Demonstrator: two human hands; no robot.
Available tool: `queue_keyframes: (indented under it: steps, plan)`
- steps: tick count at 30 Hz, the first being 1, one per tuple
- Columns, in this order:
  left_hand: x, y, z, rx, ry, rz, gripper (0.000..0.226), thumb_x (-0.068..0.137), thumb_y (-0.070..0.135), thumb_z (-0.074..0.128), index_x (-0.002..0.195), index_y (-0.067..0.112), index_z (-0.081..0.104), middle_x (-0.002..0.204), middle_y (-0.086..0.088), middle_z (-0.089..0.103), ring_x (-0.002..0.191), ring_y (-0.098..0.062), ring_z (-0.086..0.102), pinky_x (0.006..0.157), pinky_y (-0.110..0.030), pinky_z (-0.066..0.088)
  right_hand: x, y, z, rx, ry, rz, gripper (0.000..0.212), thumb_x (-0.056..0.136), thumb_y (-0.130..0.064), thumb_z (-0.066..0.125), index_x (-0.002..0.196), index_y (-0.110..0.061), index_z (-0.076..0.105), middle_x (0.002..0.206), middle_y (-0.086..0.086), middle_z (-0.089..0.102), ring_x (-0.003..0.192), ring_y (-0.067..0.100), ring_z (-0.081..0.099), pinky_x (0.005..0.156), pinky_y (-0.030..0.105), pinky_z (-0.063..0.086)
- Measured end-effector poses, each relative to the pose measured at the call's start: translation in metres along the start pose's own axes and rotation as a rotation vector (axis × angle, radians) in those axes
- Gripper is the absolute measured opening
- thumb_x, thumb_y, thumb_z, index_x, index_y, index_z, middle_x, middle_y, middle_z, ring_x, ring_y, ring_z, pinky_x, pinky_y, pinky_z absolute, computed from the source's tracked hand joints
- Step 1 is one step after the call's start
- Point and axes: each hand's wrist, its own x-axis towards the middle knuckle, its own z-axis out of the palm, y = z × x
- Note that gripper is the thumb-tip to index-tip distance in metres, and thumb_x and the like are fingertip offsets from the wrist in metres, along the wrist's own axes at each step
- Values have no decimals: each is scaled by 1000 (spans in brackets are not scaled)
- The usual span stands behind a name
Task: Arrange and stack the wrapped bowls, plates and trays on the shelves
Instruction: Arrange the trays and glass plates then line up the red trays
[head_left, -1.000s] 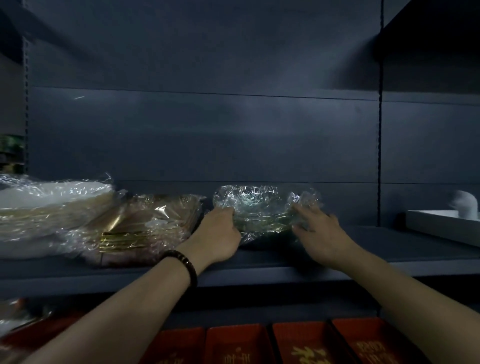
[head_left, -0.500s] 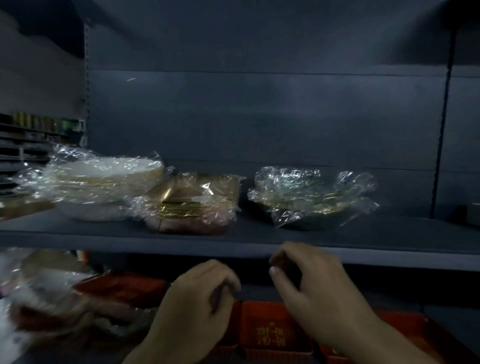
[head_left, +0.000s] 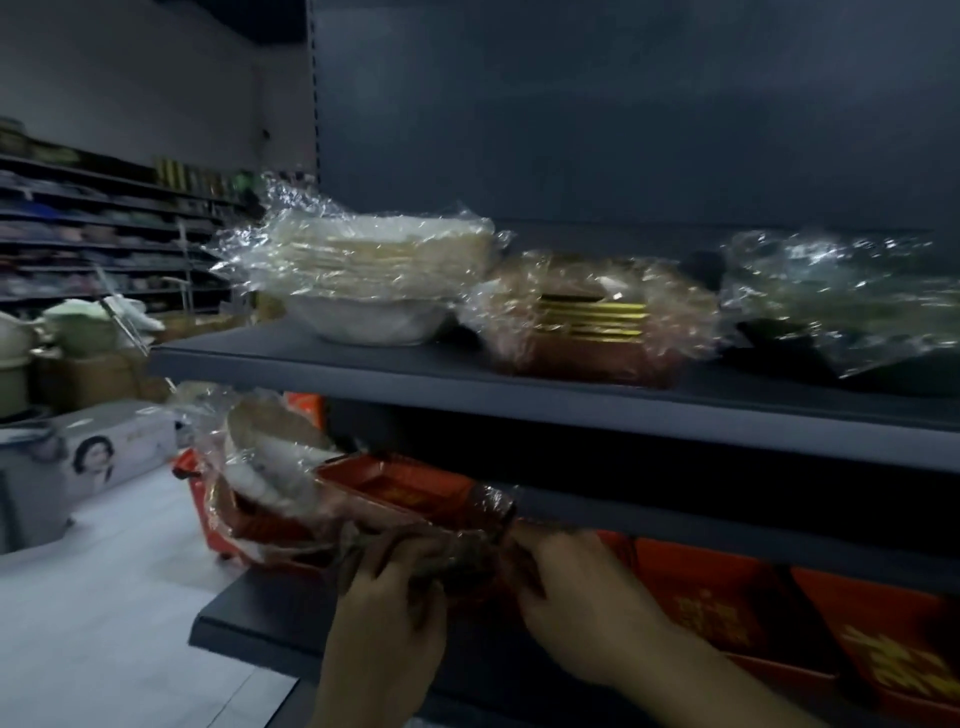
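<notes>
Grip is two-handed and tight: left hand (head_left: 387, 597) and right hand (head_left: 582, 592) both have fingers curled into the plastic of the wrapped red tray bundle (head_left: 415, 493), one at each side of its near end. It's blurry, so I can't tell each finger apart. That bundle sits at the left end of the lower shelf (head_left: 249, 618), tilted. On the upper shelf (head_left: 311, 358): wrapped white bowls (head_left: 379, 280), wrapped gold-edged trays (head_left: 587, 317), wrapped clear plates (head_left: 841, 301), side by side.
</notes>
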Motion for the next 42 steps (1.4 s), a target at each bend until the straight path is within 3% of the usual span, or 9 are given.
queue_keyframes:
  steps: [3, 9, 15, 19, 26, 29, 33, 38, 42]
  plan:
    - [-6, -21, 10, 39, -11, -22, 71, 69, 6, 81, 134, 33, 69, 145, 8, 59, 141, -30, 42, 117, -51, 43, 40, 2, 30, 53, -18, 18, 8, 99, -29, 57, 100, -28, 65, 97, -6, 75, 87, 9, 70, 81, 36, 57]
    - [-7, -45, 21, 17, -85, 34, 82, 76, 34, 68, 155, 42, 48, 165, 21, 38, 147, -27, 35, 116, -44, 34, 112, 7, 61, 224, 2, 96, 19, 101, -21, 63, 116, -29, 71, 99, -6, 71, 84, 6, 69, 65, 11, 51]
    - [9, -54, 30, -93, -215, -144, 88, 91, 39, 65, 158, 62, 13, 162, 48, -4, 155, -8, 2, 129, -35, 20, 168, 18, 79, 12, -248, 12, 46, 100, -10, 58, 132, -42, 65, 109, 4, 67, 85, 16, 67, 72, 23, 52]
    - [13, -46, 41, -123, -322, -246, 93, 99, 34, 64, 166, 50, 2, 168, 38, -14, 155, -13, 1, 128, -32, 18, 187, 17, 80, -119, -391, -58, 36, 97, -23, 71, 128, -42, 70, 127, -1, 64, 109, 19, 66, 97, 33, 55]
    - [18, -32, 54, -115, -408, -341, 93, 102, 41, 59, 166, 46, -8, 171, 28, -20, 158, -25, 3, 130, -43, 20, 190, 28, 89, -23, -323, -51, 15, 93, -47, 74, 107, -44, 72, 126, -4, 62, 114, 17, 60, 104, 46, 54]
    - [16, -30, 53, -89, -377, -332, 89, 100, 43, 62, 166, 48, 2, 172, 29, -10, 157, -21, 10, 129, -43, 24, 182, 26, 81, 71, -216, -73, 14, 99, -39, 70, 113, -36, 71, 119, -6, 66, 108, 12, 62, 100, 39, 54]
    - [18, -32, 52, -192, -78, -365, 45, 89, 45, 65, 132, 55, 54, 143, 28, 55, 131, -14, 54, 110, -49, 48, 155, 24, 71, 29, -62, -114, 22, 103, -35, 66, 123, -28, 70, 115, -2, 63, 105, 14, 60, 94, 30, 51]
    - [17, -10, 42, -621, 210, -529, 20, 96, 12, 71, 104, 31, 71, 97, 18, 74, 92, 0, 70, 79, -10, 51, 94, 45, 47, 35, 137, -117, 21, 102, -32, 68, 122, -30, 72, 113, -9, 60, 101, 3, 59, 92, 17, 51]
    - [10, 11, 36, -969, 182, -752, 17, 96, 14, 75, 107, 27, 74, 96, 4, 81, 100, -25, 77, 96, -42, 60, 32, 49, 38, 22, 244, -87, 22, 99, -31, 70, 120, -30, 72, 115, -11, 61, 101, 1, 60, 89, -2, 37]
